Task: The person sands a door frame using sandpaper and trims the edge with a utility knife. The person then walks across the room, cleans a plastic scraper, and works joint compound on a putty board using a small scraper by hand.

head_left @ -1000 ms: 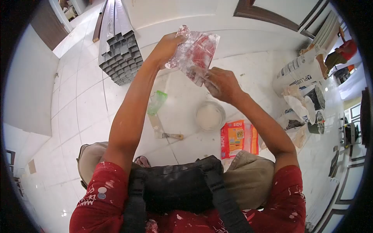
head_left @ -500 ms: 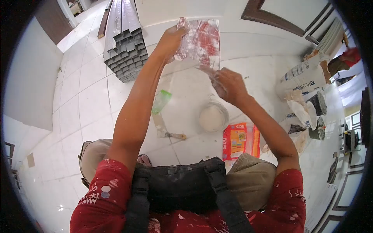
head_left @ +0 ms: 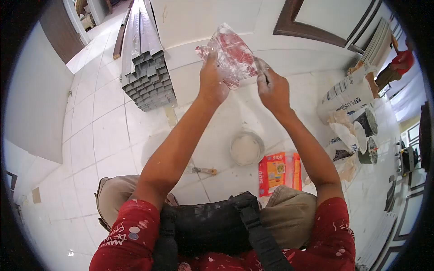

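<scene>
Raised beyond a tub (head_left: 246,149), a white-smeared red sheet (head_left: 237,49) is pinched by the left hand (head_left: 212,82), likely for steadiness; the right hand (head_left: 274,89) meets the sheet's edge, fingers (head_left: 262,71) bunched, grip unclear.

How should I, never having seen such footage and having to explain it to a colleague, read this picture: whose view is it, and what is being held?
There is no machine here. A camera on a person's head looks forward and down, so you see their own arms. The left hand holds a flat red piece smeared with white; its material is unclear. The right hand is at its edge, but what those fingers grip is hard to tell. On the tiled floor are a tub with something white in it, an orange packet, and a handled tool, partly hidden by the left arm. Metal bars are stacked beyond.
</scene>
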Demonstrator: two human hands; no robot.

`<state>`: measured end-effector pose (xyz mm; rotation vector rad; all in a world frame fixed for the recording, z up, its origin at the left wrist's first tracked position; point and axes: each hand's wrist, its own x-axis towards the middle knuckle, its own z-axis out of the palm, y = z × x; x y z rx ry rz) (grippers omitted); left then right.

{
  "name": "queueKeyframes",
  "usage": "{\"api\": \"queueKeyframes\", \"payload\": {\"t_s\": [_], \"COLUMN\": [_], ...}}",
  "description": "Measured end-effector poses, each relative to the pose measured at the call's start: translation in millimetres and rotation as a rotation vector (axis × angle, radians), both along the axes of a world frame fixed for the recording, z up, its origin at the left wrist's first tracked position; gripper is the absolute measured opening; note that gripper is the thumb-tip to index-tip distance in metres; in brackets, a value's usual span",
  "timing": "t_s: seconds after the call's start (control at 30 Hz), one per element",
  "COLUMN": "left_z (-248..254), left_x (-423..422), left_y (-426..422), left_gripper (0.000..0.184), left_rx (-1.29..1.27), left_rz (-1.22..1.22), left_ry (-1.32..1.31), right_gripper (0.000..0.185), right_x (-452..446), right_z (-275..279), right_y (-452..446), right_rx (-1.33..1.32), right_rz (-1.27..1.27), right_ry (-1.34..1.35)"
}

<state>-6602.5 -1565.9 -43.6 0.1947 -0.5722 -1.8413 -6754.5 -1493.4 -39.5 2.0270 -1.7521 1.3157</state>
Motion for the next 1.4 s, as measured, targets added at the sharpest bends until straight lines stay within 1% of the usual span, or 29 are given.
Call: {"api": "queueKeyframes", "payload": {"t_s": [0.07, 0.13, 0.17, 0.23, 0.3, 0.37, 0.4, 0.43, 0.47, 0.5, 0.57, 0.6, 0.63, 0.67, 0.7, 0.77, 0.83, 0.87, 0.97, 1.03, 1.1, 1.23, 1.27, 1.3, 1.37, 1.4], "left_z": [-9.2, -9.2, -11.4, -11.9, -8.7, -7.0, -4.3, -7.0, -6.8, -4.8, -8.6, -16.1, -17.9, -18.2, -14.7, -11.4, -16.8, -18.7, -12.5, -14.0, -14.9, -15.7, -19.0, -20.9, -17.9, -19.2], "left_x": [-13.8, -10.8, -7.2, -3.9, -1.4, -0.8, -1.1, 2.6, 4.9, 4.1, -1.6, -1.5, -0.5, 0.4, -2.3, -4.8, 1.4, 2.6, 0.8, 1.7, -1.6, 1.2, 0.0, -1.2, -1.4, 0.7], "left_y": [5.5, 6.7, 8.4, 10.4, 11.0, 6.2, 3.8, 4.9, 6.8, 7.3, -0.8, -3.0, -2.8, -2.9, -3.9, -4.8, -7.2, -7.2, -9.3, -5.3, -6.0, -8.5, -8.7, -9.4, -10.8, -10.0], "left_gripper": [0.039, 0.038, 0.038, 0.036, 0.036, 0.036, 0.037, 0.037, 0.037, 0.038, 0.038, 0.038, 0.039, 0.039, 0.04, 0.041, 0.042, 0.042, 0.041, 0.041, 0.04, 0.039, 0.039, 0.039, 0.04, 0.041], "left_rx": [0.056, 0.003, -0.02, -0.05, -0.055, -0.021, -0.006, 0.012, 0.03, 0.043, -0.06, -0.107, -0.074, -0.044, -0.023, -0.065, -0.056, -0.03, -0.012, -0.006, -0.009, 0.0, -0.007, -0.017, 0.019, 0.041], "left_rz": [0.065, 0.089, 0.1, 0.124, 0.134, 0.149, 0.16, 0.152, 0.147, 0.142, 0.144, 0.141, 0.146, 0.152, 0.162, 0.167, 0.165, 0.155, 0.158, 0.162, 0.162, 0.166, 0.167, 0.169, 0.159, 0.153], "left_ry": [-0.001, -0.023, -0.038, -0.079, -0.124, -0.054, -0.013, -0.043, -0.067, -0.091, 0.002, 0.044, 0.018, -0.003, -0.019, 0.013, 0.009, -0.005, -0.027, -0.034, 0.003, -0.04, -0.029, -0.015, -0.047, -0.073], "right_gripper": [0.029, 0.023, 0.021, 0.019, 0.015, 0.019, 0.018, 0.017, 0.023, 0.025, 0.029, 0.028, 0.027, 0.027, 0.026, 0.02, 0.028, 0.03, 0.03, 0.03, 0.025, 0.018, 0.018, 0.018, 0.019, 0.023], "right_x": [30.6, 18.1, 1.9, -5.2, 17.9, -5.9, -3.4, 2.6, -5.9, -4.8, 0.2, -1.8, -6.0, -4.8, 0.0, 15.6, 0.3, -3.6, 20.7, -6.9, -12.1, -7.9, -12.4, -9.9, 4.4, -6.6], "right_z": [-9.6, -27.9, -21.4, 1.1, -30.1, -40.5, -17.1, 4.9, -32.6, -36.9, -50.1, -33.7, -11.8, -26.7, -49.0, -30.0, -15.8, -14.1, -32.1, -19.6, -19.7, -33.5, -30.1, -11.9, -33.2, -47.8], "right_y": [9.3, 0.5, -11.5, -12.8, 1.6, -19.1, -13.7, -6.3, -14.7, -16.9, -21.4, -21.1, -20.6, -21.6, -13.8, 5.7, -9.3, -14.4, -0.7, -22.4, -23.0, -25.3, -24.7, -20.0, -6.5, -16.0], "right_rx": [-0.086, 0.082, 0.15, 0.066, 0.074, 0.006, 0.01, 0.02, 0.049, 0.006, -0.075, -0.005, 0.065, -0.015, 0.001, 0.094, 0.088, 0.092, -0.08, 0.086, 0.128, 0.048, 0.105, 0.159, 0.095, -0.013], "right_rz": [0.127, 0.093, 0.016, 0.132, 0.155, 0.06, 0.069, 0.073, -0.002, 0.027, 0.084, 0.069, 0.051, 0.072, 0.078, 0.094, 0.029, 0.028, 0.171, -0.014, -0.087, -0.04, -0.045, -0.052, 0.052, 0.06], "right_ry": [0.171, 0.22, 0.087, -0.133, 0.209, 0.224, 0.066, -0.089, 0.101, 0.176, 0.305, 0.131, -0.039, -0.066, 0.153, 0.207, 0.012, -0.04, 0.165, 0.056, 0.068, 0.171, 0.055, -0.057, 0.148, 0.16]}}
